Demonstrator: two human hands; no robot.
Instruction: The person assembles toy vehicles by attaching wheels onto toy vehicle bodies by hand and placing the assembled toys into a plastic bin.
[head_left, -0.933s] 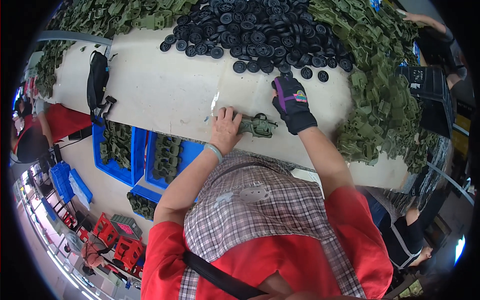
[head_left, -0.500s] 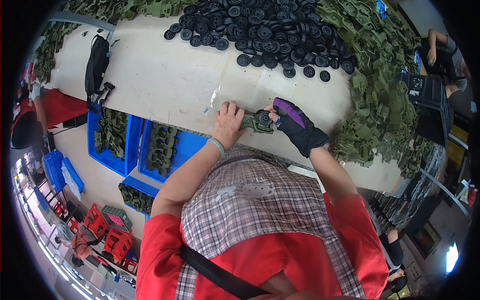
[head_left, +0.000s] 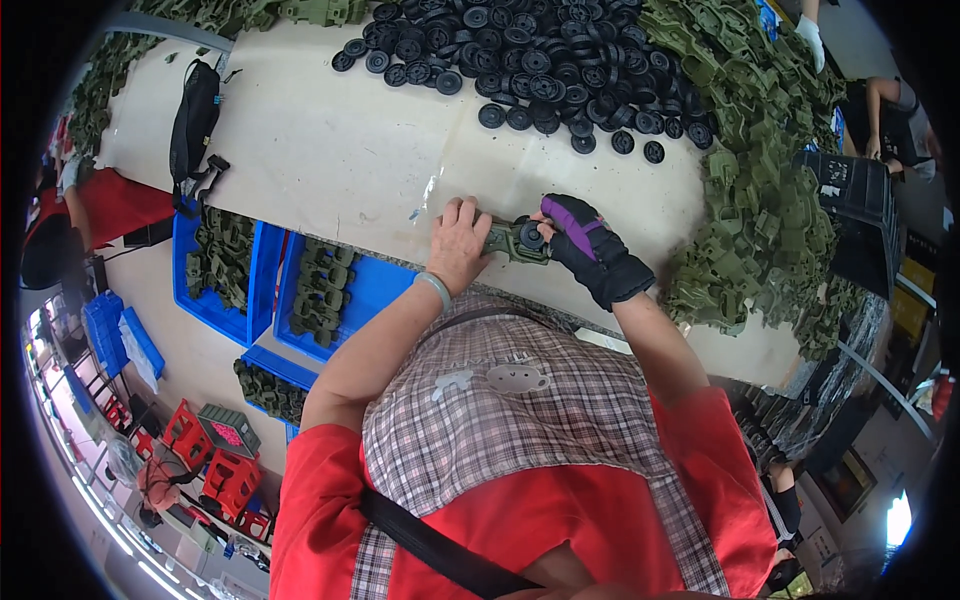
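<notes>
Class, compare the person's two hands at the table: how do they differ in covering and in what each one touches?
The left hand is bare with a pale wristband; the right hand wears a black-and-purple fingerless glove. The left steadies the olive-green plastic part; the right presses a round black wheel onto it. Both rest on the pale table.

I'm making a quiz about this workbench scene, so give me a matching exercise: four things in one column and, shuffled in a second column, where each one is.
Things:
1. black wheels
2. green part
3. black bag
4. blue bins

Places:
A. below the table's near edge, holding green pieces
B. heaped at the far middle of the table
C. between the left hand and the gloved right hand
D. at the table's left end

Pairs: 1-B, 2-C, 3-D, 4-A
</notes>
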